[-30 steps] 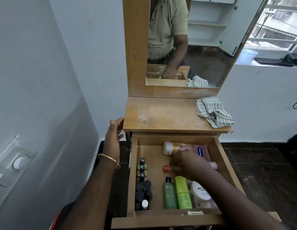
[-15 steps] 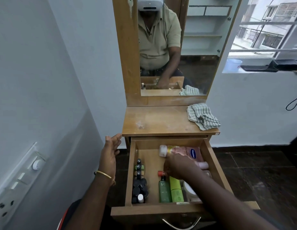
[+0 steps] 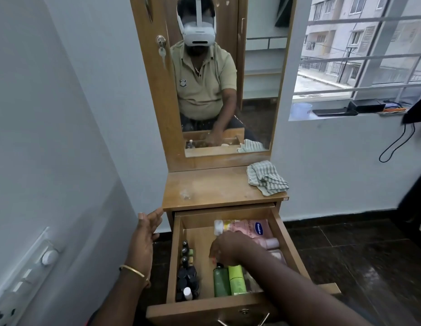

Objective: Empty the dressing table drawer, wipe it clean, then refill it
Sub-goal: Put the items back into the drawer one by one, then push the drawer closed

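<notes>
At lower centre of the frame, the open drawer [image 3: 228, 302] is seen full of bottles [image 3: 221, 281]. The right hand [image 3: 230, 251] is lowered among them, its grip impossible to tell. The left hand [image 3: 143, 241] is held spread-fingered beside it.

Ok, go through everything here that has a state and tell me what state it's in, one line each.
Drawer: pulled open, still full.
Pink lotion bottle: lying on its side at the back.
Green bottles: lying flat at the front.
Small dark bottles: clustered along the left wall.
Cloth: crumpled on the tabletop, unused.
Right hand: inside the drawer, over the items; grip hidden.
Left hand: open, empty, beside the drawer.
</notes>
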A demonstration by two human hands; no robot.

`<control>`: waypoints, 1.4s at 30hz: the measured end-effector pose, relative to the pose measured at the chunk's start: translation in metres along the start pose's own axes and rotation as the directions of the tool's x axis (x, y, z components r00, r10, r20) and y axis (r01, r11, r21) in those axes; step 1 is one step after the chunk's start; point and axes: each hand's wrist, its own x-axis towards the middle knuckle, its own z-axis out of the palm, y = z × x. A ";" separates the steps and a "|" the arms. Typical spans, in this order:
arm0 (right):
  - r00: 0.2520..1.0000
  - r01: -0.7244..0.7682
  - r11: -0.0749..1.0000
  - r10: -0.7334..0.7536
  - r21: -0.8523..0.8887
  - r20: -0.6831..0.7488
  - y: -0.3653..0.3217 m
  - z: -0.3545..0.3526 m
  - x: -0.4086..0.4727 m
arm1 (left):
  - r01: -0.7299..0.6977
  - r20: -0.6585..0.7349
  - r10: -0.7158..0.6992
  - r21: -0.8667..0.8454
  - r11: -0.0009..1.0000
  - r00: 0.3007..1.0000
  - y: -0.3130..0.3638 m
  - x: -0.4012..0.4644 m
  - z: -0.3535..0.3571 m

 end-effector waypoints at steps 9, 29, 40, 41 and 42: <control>0.983 -0.071 0.995 0.081 0.066 -0.162 0.019 -0.004 -0.034 | -0.018 0.011 0.018 0.020 1.000 1.000 0.018 -0.010 0.012; 0.937 -0.350 0.936 0.350 -0.019 0.011 0.046 0.005 -0.099 | -0.099 0.204 0.003 0.460 0.882 0.979 0.040 -0.079 0.028; 0.994 -0.087 0.965 0.100 0.249 -0.040 0.024 -0.016 -0.155 | -0.379 0.391 -0.165 0.920 0.103 0.905 0.017 -0.093 0.022; 0.993 -0.077 0.966 0.097 0.247 -0.068 0.024 -0.016 -0.155 | -0.380 0.391 -0.162 0.920 0.094 0.906 0.017 -0.091 0.022; 0.991 -0.072 0.967 0.097 0.244 -0.092 0.024 -0.016 -0.154 | -0.377 0.386 -0.162 0.922 0.085 0.908 0.017 -0.088 0.022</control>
